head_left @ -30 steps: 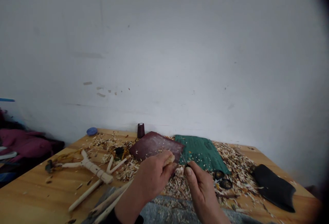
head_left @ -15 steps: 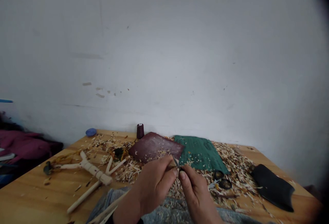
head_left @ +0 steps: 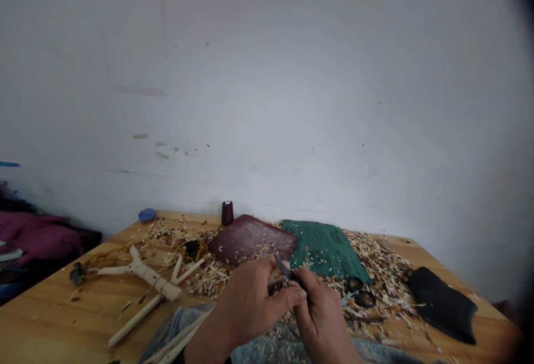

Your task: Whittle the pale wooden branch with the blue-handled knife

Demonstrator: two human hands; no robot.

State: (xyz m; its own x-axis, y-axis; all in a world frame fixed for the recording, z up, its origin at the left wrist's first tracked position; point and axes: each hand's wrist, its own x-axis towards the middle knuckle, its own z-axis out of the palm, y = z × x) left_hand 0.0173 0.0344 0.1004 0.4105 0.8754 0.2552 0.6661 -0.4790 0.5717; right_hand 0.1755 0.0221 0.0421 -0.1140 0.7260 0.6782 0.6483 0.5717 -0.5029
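Note:
My left hand [head_left: 254, 300] is closed around a small pale piece of wood [head_left: 278, 276], most of it hidden by the fingers. My right hand [head_left: 319, 314] grips a small knife [head_left: 284, 268], whose blade points up and left against the wood beside my left thumb. Both hands meet low in the middle of the view, over a wooden table [head_left: 54, 319] strewn with wood shavings [head_left: 387, 275].
A pale carved wooden fork-shaped piece [head_left: 144, 276] lies at left. Behind the hands are a maroon sheet [head_left: 250, 239], a green cutting mat [head_left: 325, 247] and a dark thread spool [head_left: 227, 212]. Black scissors [head_left: 361, 294] and a black pouch [head_left: 444, 304] lie right. A blue lid [head_left: 147, 215] sits far left.
My hands have drawn together. The knife blade has swung from right of the wood to lie across it, and my left thumb now presses beside the blade.

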